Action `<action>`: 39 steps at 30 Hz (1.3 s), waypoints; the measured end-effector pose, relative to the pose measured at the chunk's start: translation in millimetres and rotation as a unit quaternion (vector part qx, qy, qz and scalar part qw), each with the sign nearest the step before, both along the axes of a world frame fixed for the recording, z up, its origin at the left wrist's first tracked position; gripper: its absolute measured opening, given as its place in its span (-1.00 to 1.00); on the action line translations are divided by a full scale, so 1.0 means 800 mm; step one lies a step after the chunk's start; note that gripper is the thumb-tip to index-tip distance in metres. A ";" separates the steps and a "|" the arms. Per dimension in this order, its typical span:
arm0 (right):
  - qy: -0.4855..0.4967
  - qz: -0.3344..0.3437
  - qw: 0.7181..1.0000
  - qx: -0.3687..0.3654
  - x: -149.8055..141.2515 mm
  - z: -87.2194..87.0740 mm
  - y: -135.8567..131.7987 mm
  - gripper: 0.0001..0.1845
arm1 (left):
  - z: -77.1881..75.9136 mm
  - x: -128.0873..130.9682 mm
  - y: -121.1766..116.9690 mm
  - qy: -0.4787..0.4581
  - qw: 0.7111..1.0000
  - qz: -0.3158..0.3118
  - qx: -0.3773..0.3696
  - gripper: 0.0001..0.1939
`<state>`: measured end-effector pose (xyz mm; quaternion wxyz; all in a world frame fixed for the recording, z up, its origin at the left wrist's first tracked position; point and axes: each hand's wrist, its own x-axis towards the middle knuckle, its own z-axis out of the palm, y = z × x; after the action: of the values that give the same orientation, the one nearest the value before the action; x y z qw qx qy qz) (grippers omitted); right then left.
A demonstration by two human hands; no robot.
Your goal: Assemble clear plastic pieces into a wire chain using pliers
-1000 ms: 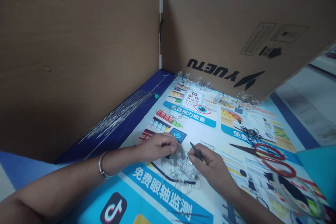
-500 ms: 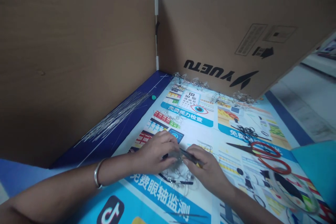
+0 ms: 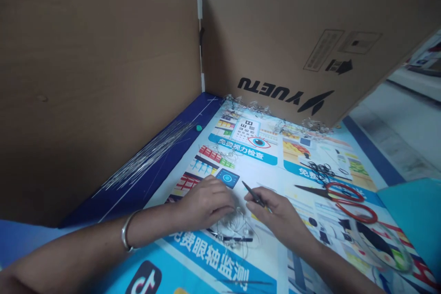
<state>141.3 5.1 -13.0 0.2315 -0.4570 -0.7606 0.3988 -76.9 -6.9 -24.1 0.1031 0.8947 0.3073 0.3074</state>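
Note:
My left hand [image 3: 210, 204], with a silver bangle at the wrist, is closed with fingertips pinched at a tangle of thin wire and clear beads [image 3: 234, 226]. The exact piece between its fingers is hidden. My right hand [image 3: 275, 211] is wrapped round a pair of pliers [image 3: 255, 196], whose dark, pointed jaws stick out up and to the left, apart from the tangle. Most of the pliers' handle lies inside the palm.
Red-handled scissors [image 3: 344, 196] lie at the right, near black wire loops [image 3: 320, 168] and a clear round dish [image 3: 396, 250]. Straight wires [image 3: 144, 156] lie at the left. Beaded wire pieces [image 3: 255, 108] line the back, below cardboard walls [image 3: 275, 32].
My right hand has drawn the pliers away from my left hand, to the right, and their jaws now point up and left. My left hand stays at the beaded wire. The view has shifted slightly.

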 end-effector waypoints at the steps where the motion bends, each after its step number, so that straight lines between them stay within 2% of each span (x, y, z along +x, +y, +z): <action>1: -0.009 -0.003 1.000 -0.009 0.004 0.001 0.000 -0.77 | 0.000 -0.001 -0.001 0.008 1.000 -0.004 0.010 -0.86; 6: -0.054 0.024 0.998 -0.016 0.015 0.010 0.001 -0.75 | 0.000 -0.003 -0.005 0.052 0.994 -0.038 0.086 -0.79; 10: -0.115 0.049 0.992 0.026 0.017 0.016 0.002 -0.78 | 0.006 -0.006 -0.010 0.080 0.986 -0.069 0.128 -0.84; 13: -0.160 0.073 0.981 0.081 0.020 0.019 0.001 -0.80 | 0.013 -0.007 -0.013 0.116 0.981 -0.088 0.125 -0.84; 18: -0.245 0.105 0.943 0.198 0.031 0.022 -0.003 -0.81 | 0.011 -0.002 -0.014 0.128 0.984 -0.090 0.090 -0.85; 23: -0.314 0.108 0.908 0.253 0.038 0.024 -0.006 -0.85 | 0.007 0.003 -0.014 0.087 0.994 -0.055 0.045 -0.89; 26: -0.325 0.114 0.902 0.259 0.038 0.026 -0.008 -0.87 | 0.008 0.003 -0.014 0.043 0.999 -0.014 -0.024 -0.90; 30: -0.312 0.124 0.901 0.276 0.034 0.024 -0.010 -0.89 | 0.010 0.004 -0.012 -0.027 0.995 -0.011 -0.092 -0.93; 39: -0.289 0.127 0.877 0.363 0.030 0.016 -0.016 -0.86 | 0.004 0.004 -0.015 -0.049 0.982 0.033 -0.181 -0.89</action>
<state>165.2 -7.4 -0.6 0.0985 -0.3350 -0.9366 -0.0287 -74.1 -19.1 -20.5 0.2683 0.8346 0.3818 0.2929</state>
